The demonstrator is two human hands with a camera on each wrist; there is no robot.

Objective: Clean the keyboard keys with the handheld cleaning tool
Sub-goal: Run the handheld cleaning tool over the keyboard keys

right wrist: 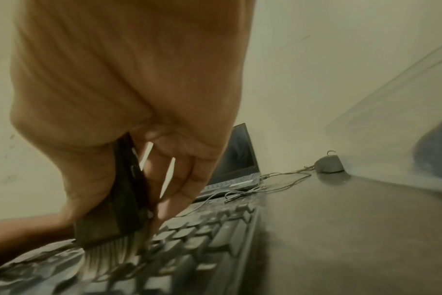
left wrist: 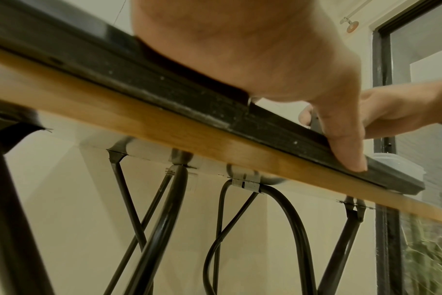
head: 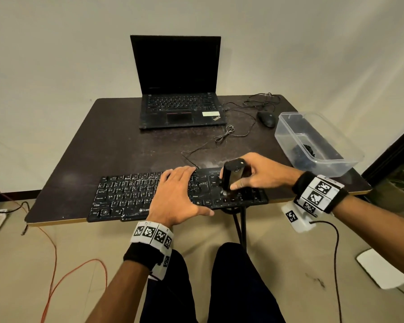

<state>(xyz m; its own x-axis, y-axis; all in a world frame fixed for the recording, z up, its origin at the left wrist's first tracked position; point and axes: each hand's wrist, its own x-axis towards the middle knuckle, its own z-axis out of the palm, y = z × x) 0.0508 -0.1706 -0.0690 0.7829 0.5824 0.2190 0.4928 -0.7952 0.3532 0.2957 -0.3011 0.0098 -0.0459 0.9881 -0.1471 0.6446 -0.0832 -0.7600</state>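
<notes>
A black keyboard (head: 131, 194) with worn white lettering lies along the table's near edge. My left hand (head: 175, 194) rests flat on its middle keys, fingers straight, thumb (left wrist: 346, 143) over the keyboard's front edge (left wrist: 189, 103). My right hand (head: 250, 173) grips a black handheld brush (head: 231, 178) upright over the keyboard's right end. In the right wrist view the brush body (right wrist: 114, 209) sits between thumb and fingers, and its pale bristles (right wrist: 109, 257) touch the keys (right wrist: 189, 239).
An open black laptop (head: 180, 89) stands at the table's back. A black mouse (head: 266, 118) with a tangled cable lies to its right. A clear plastic tub (head: 313, 145) with dark contents sits at the right edge. Table legs (left wrist: 149, 229) show below.
</notes>
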